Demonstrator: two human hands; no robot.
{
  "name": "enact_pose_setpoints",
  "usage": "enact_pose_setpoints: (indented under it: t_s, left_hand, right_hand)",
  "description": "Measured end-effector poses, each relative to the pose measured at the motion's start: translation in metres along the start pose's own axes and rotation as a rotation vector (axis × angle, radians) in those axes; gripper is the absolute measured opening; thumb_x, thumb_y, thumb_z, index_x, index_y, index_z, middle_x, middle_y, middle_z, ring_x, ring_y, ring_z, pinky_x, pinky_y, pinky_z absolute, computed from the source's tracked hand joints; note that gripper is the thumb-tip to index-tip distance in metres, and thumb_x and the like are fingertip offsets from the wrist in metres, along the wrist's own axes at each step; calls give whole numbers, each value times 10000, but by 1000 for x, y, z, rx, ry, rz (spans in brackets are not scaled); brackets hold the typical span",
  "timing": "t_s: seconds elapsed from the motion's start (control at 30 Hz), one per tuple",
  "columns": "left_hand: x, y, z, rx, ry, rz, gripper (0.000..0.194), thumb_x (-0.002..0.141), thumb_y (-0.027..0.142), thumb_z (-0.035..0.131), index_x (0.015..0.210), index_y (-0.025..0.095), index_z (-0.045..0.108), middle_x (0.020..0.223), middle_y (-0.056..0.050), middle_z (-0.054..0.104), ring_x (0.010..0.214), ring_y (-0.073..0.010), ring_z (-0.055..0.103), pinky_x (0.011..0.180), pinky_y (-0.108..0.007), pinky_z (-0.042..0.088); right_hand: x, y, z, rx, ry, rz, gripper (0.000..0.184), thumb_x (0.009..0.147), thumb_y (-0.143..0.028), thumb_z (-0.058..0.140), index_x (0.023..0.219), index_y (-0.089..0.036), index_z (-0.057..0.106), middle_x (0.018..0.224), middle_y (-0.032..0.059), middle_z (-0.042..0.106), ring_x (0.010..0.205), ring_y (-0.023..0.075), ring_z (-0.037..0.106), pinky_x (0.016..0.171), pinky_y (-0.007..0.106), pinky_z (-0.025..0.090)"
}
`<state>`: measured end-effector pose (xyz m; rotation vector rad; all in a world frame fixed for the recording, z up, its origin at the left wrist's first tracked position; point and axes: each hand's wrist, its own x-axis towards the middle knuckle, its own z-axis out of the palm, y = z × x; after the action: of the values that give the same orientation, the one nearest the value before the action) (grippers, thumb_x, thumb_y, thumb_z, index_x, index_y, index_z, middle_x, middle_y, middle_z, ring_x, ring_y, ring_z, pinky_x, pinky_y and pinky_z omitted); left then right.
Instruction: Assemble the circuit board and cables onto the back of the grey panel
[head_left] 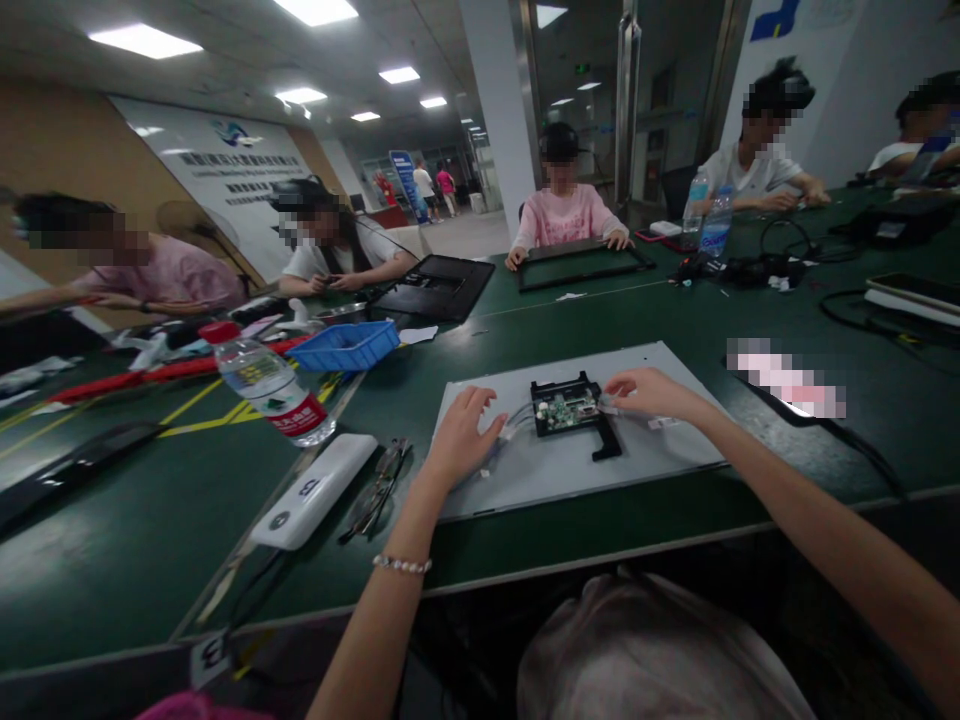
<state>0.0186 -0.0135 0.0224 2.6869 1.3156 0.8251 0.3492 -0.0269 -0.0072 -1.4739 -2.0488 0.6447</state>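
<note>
A flat grey panel (510, 490) lies on the green table in front of me. On it sits a black plastic bracket (608, 440) with a green circuit board (568, 411). My left hand (466, 435) is left of the board, fingers apart and slightly curled, beside thin grey wires (519, 417) that run to the board. At the board's right edge, the fingers of my right hand (649, 392) pinch the end of a light-coloured cable (619, 408); the exact grip is partly hidden. A white label (663, 423) lies just below that hand.
Left of the panel are eyeglasses (380, 488), a white power bank (315, 492), a water bottle (271, 390) and a blue bin (346, 345). A phone (787, 385) with a cable lies right. Across the table, a person in pink (562, 215) touches a black frame (585, 268); others sit nearby.
</note>
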Motion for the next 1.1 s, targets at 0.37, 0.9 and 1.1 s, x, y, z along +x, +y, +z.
enact_pose_setpoints:
  t_s: [0.37, 0.9, 1.1]
  left_hand:
    - [-1, -5, 1, 60, -47, 49, 205, 883, 266, 484, 1069, 199, 534, 1033, -69, 551, 1023, -231, 506, 911, -368, 403]
    - [-1, -10, 2, 92, -164, 85, 224, 887, 256, 477, 1087, 198, 558, 1058, -71, 550, 1016, -223, 528, 921, -376, 427]
    - [-1, -12, 4, 101, -159, 80, 230, 888, 266, 478, 1084, 189, 569, 1059, -74, 549, 1018, -223, 524, 929, -375, 423]
  right_hand:
    - [6, 1, 9, 78, -48, 37, 230, 741, -164, 615, 964, -162, 668, 820, 48, 713, 759, 175, 662, 703, 288, 519]
    - [-1, 3, -6, -84, 105, 42, 213, 830, -221, 505, 937, -185, 686, 956, 80, 704, 892, 216, 645, 800, 325, 485]
    - [-52, -54, 4, 99, 40, -115, 219, 837, -337, 537, 998, -295, 679, 929, 38, 693, 968, 240, 621, 854, 372, 509]
